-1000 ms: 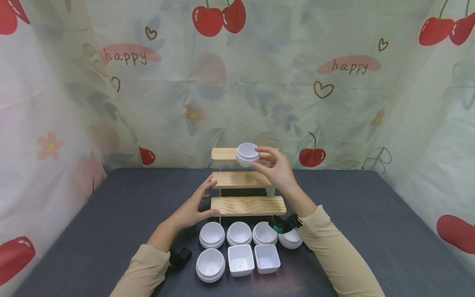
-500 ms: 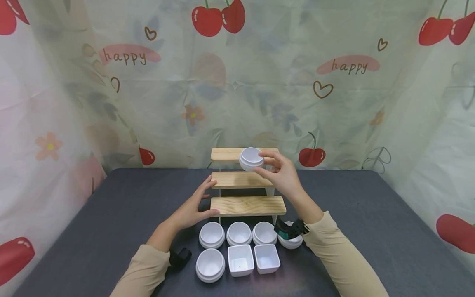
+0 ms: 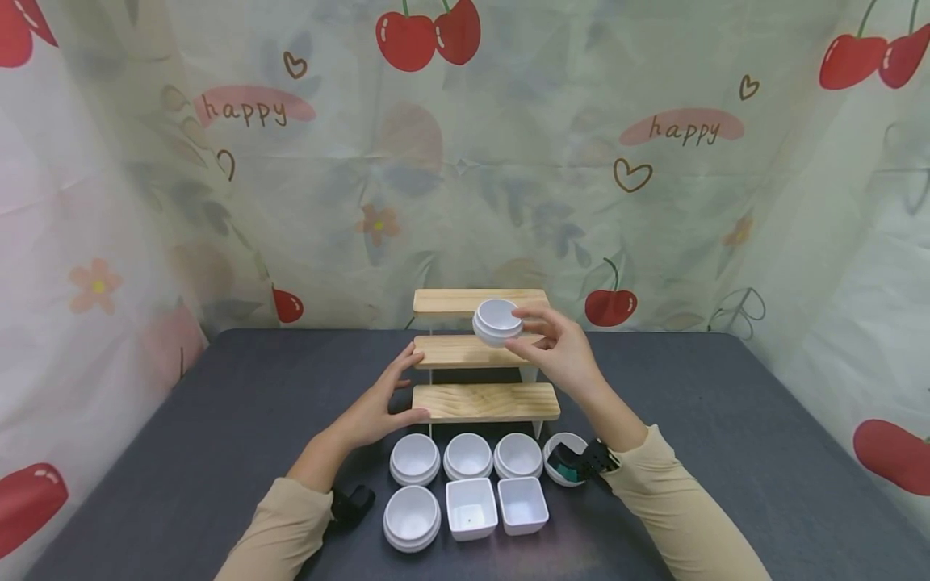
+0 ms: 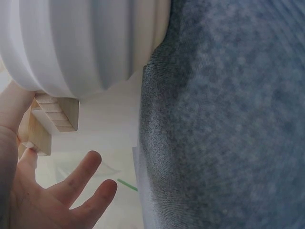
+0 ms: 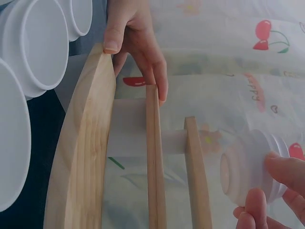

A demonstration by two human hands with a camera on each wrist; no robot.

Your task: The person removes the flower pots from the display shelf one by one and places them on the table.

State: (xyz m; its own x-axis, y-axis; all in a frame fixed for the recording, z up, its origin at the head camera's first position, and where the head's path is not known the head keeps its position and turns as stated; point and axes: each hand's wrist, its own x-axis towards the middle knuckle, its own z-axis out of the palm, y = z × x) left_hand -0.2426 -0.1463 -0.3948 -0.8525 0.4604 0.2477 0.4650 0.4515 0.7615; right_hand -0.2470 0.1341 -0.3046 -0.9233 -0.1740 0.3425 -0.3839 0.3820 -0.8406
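My right hand (image 3: 559,353) pinches a small white round bowl (image 3: 497,322) by its right side, thumb below and fingers at the rim. In the head view the bowl overlaps the upper two shelves of a three-tier wooden stand (image 3: 486,403); in the right wrist view a gap separates the bowl (image 5: 250,167) from the top shelf (image 5: 198,174). At the stand's left end is my left hand (image 3: 374,411), its thumb touching the lowest shelf and a finger the middle one. Its other fingers (image 4: 78,179) are spread, holding nothing.
In front of the stand are several white round bowls (image 3: 412,518) and two white square bowls (image 3: 472,508), all on a dark cloth-covered table (image 3: 218,452). One round bowl is partly behind the right wrist strap (image 3: 584,461). A patterned curtain (image 3: 508,202) hangs behind.
My right hand has brought the round bowl down and slightly right, from in front of the top shelf toward the middle one. The left hand stays at the stand.
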